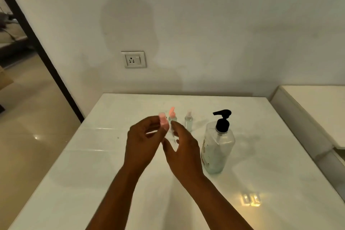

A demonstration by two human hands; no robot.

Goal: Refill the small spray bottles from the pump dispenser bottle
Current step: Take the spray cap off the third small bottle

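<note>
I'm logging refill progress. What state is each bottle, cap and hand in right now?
pink spray cap: off, pinched by left hand
clear bottle: uncapped, held by right hand
pink-capped bottle: capped, upright
clear-capped bottle: capped, upright
pump dispenser bottle: upright, untouched, nearly empty

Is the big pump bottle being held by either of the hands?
No: the pump bottle stands alone on the table, to the right of the right hand.
</note>
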